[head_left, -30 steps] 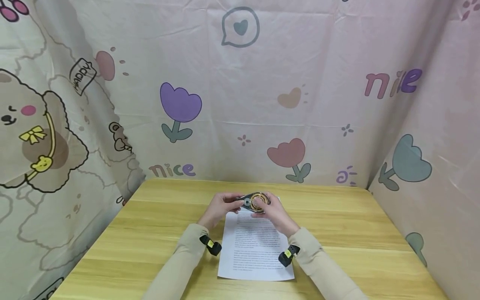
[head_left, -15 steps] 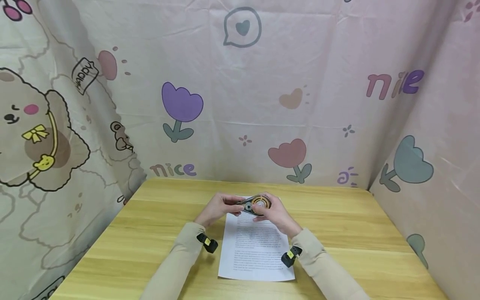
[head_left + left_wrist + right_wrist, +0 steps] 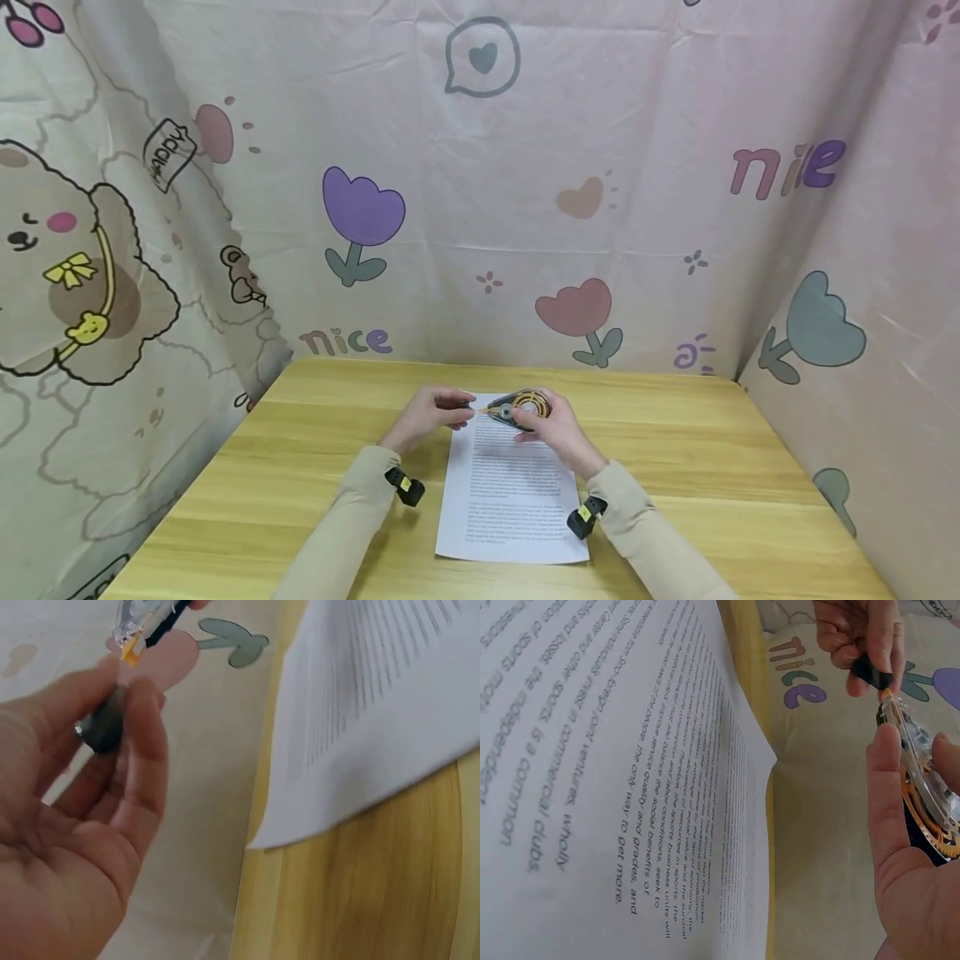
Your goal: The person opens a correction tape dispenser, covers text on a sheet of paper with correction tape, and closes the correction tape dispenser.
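My right hand (image 3: 561, 428) grips a correction tape (image 3: 504, 412), a clear and dark case with orange gear wheels inside. Its narrow orange tip (image 3: 130, 652) is bare and points to the left hand. Between the thumb and fingers of my left hand (image 3: 429, 416) is a small dark cap (image 3: 106, 724), seen also as a black cap (image 3: 871, 672) in the right wrist view. A short gap separates cap and tip in the head view. Both hands are above the top end of a printed sheet of paper (image 3: 517, 508).
The sheet lies on a wooden table (image 3: 315, 467) with a yellowish grain. Behind the table's far edge hangs a pale printed cloth (image 3: 465, 183) with tulips and lettering, which continues down both sides. Each wrist wears a small black camera (image 3: 405, 487).
My left hand has drawn leftward with the cap, away from the correction tape, and the orange tip now shows. The right hand has moved slightly right with the tape.
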The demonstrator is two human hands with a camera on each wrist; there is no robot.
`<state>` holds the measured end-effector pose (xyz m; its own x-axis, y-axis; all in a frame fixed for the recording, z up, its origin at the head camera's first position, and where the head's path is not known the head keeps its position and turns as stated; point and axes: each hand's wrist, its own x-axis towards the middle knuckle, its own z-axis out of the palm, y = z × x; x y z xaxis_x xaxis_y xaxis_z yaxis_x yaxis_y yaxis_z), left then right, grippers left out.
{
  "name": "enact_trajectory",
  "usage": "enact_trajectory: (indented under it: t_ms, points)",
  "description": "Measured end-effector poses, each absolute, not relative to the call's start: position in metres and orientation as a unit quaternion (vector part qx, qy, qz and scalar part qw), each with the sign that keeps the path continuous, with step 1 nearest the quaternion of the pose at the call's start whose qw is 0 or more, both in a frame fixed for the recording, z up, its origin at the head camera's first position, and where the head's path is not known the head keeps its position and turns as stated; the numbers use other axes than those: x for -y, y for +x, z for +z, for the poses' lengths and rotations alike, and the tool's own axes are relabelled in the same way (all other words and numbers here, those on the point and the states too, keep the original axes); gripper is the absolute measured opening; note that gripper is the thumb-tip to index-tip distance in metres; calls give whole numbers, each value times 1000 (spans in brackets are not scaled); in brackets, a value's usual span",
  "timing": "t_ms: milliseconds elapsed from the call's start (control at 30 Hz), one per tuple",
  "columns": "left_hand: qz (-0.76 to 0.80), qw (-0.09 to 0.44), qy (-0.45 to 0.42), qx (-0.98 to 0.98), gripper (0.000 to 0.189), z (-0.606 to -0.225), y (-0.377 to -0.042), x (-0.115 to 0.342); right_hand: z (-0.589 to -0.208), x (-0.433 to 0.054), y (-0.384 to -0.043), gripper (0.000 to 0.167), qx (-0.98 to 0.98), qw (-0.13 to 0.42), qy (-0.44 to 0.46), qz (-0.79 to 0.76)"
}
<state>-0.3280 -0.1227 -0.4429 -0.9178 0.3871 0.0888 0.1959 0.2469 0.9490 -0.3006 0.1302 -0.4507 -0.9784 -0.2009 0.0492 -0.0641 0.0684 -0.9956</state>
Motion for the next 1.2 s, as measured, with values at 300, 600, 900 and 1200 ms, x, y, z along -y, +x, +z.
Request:
enact_trajectory:
  t_ms: [300,600,900,1200]
  points:
    - [385,21,168,-907,19,-451,-331,139,-452,-134,-304,43,-713,30,-39,-700]
    - [256,-40,150,-954,17,-457,-331,162,-456,-140,-307,43,-744,29,-24,-668]
    - [199,-26,82,-976,8,-457,-335,189,-459,-140,-319,31,-800,18,-23,-600]
    - [213,-11,50,-976,7,-455,-334,198,-459,-142,-331,29,-795,11,-17,-606]
